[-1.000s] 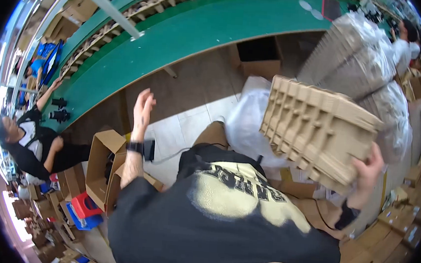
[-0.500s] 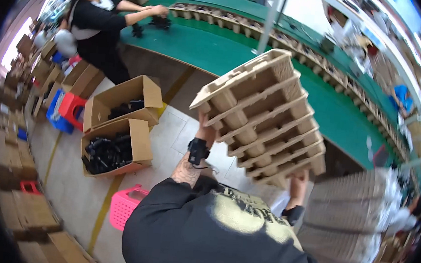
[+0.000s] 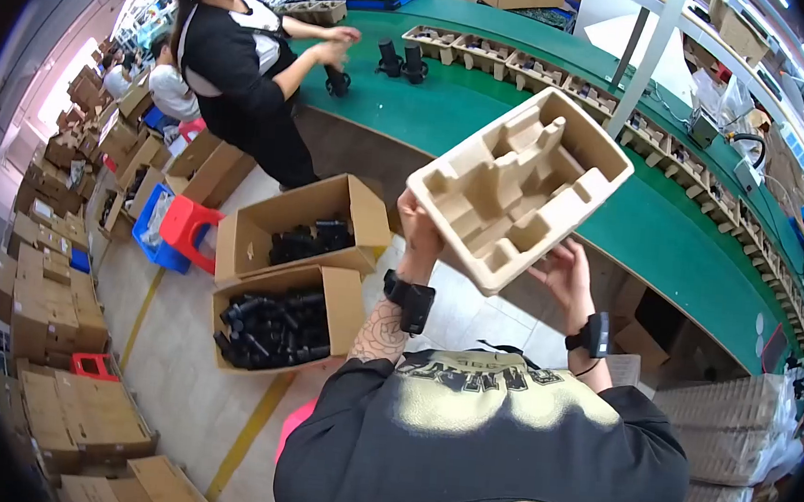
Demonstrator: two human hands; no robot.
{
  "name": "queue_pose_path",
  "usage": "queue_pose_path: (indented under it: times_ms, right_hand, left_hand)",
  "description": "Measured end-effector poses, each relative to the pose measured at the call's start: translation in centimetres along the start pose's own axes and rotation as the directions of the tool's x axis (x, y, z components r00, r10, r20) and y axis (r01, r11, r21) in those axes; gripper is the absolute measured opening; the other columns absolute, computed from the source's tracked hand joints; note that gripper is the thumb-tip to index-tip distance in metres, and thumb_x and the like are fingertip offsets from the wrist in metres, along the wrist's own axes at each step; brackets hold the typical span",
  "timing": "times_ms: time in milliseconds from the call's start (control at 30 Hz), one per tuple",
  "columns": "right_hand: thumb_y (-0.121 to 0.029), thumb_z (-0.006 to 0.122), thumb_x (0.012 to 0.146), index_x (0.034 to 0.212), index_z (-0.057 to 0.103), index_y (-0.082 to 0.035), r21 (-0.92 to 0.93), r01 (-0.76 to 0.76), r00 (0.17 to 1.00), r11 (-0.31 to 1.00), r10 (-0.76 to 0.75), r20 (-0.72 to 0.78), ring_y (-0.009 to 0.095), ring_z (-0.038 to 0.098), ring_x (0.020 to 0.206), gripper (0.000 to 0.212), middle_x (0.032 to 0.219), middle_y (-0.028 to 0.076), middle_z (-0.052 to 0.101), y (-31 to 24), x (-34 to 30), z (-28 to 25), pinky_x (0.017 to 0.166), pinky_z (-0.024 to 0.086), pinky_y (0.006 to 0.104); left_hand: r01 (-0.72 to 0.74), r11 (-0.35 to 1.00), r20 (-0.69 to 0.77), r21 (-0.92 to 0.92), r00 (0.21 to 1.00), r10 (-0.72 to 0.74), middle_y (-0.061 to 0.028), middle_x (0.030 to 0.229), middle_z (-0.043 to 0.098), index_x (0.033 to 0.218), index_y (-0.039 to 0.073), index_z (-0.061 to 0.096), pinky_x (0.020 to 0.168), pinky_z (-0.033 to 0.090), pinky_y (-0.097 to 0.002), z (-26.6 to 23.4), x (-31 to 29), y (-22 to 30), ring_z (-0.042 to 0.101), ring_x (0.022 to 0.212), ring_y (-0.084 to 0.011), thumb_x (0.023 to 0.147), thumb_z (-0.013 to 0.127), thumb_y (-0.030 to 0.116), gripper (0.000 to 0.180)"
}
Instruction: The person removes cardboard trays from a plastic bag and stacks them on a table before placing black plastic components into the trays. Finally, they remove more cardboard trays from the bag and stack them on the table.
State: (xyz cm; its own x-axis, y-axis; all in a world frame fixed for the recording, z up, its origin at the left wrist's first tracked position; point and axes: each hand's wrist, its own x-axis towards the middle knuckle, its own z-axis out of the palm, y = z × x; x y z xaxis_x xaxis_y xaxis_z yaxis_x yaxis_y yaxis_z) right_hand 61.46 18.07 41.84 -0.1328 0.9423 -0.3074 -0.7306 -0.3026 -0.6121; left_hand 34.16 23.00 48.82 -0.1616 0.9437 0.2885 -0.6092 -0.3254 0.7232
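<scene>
A beige moulded-pulp tray (image 3: 510, 198) with deep shaped hollows is raised in front of me, tilted so that its hollow face shows. My left hand (image 3: 419, 233) grips its left edge, the fingers partly hidden behind it. At its lower right edge my right hand (image 3: 565, 275) touches it, fingers bent and thumb apart. Whether more trays sit beneath this one cannot be seen from this angle. Both wrists wear black straps with small devices.
Ahead runs a green conveyor table (image 3: 469, 124) with a row of filled pulp trays (image 3: 651, 143). A co-worker (image 3: 247, 59) stands at its left, near black parts (image 3: 403, 62). Cartons of black parts (image 3: 278, 326) stand left; wrapped tray stacks (image 3: 724, 423) stand right.
The tray stack has turned from showing its layered side to showing the top tray's hollow face. My right hand has moved up. The co-worker's hands have lifted off the black parts.
</scene>
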Motion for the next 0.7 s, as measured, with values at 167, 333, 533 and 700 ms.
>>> queue_pose_path:
  times_ms: [167, 333, 533, 700]
  right_hand:
    - [-0.057, 0.042, 0.087, 0.128, 0.048, -0.003, -0.285, 0.016, 0.990, 0.958, -0.055, -0.129, 0.027, 0.048, 0.117, 0.068, 0.128, 0.010, 0.050, -5.8, 5.6, 4.9, 0.097, 0.038, 0.0537]
    - [-0.065, 0.038, 0.086, 0.136, 0.041, -0.003, -0.431, 0.109, 0.960, 0.896, -0.208, -0.189, 0.031, 0.042, 0.125, 0.080, 0.140, 0.012, 0.040, -12.4, 10.1, 5.6, 0.095, 0.038, 0.0558]
    - [-0.055, 0.040, 0.092, 0.136, 0.040, -0.002, -0.330, 0.325, 0.915, 0.886, -0.383, -0.125, 0.026, 0.045, 0.123, 0.069, 0.136, 0.011, 0.046, -19.8, 16.3, 8.2, 0.092, 0.045, 0.0467]
    - [-0.030, 0.042, 0.097, 0.137, 0.040, -0.003, -0.360, 0.226, 0.966, 0.905, -0.255, -0.035, 0.020, 0.049, 0.118, 0.048, 0.132, 0.010, 0.050, -25.7, 23.2, -7.9, 0.097, 0.043, 0.0331]
  left_hand:
    - [-0.047, 0.987, 0.061, -0.152, 0.997, 0.057, -0.0071, 0.099, 0.062, 0.111, -0.003, 0.054, 0.075, 0.051, -0.0277, 0.4, 11.5, -2.7, 0.060, 0.086, -0.0135, 0.080, 0.059, 0.062, 0.072]
    - [-0.118, 0.991, 0.109, -0.061, 0.986, 0.124, -0.0062, 0.097, 0.061, 0.105, -0.004, 0.056, 0.073, 0.049, -0.0265, 6.4, 20.8, -5.7, 0.058, 0.085, -0.0122, 0.082, 0.057, 0.062, 0.070]
    - [-0.103, 0.911, -0.076, 0.400, 0.987, 0.144, -0.0072, 0.104, 0.058, 0.107, -0.005, 0.057, 0.082, 0.045, -0.0293, 11.7, 17.7, -14.7, 0.054, 0.094, -0.0147, 0.084, 0.064, 0.039, 0.050]
    - [-0.275, 0.792, 0.553, 0.545, 0.828, -0.094, -0.0179, 0.139, 0.036, 0.119, 0.000, 0.055, 0.104, 0.034, -0.0389, 12.0, 15.6, -18.0, 0.038, 0.128, -0.0291, 0.075, 0.072, 0.027, 0.054]
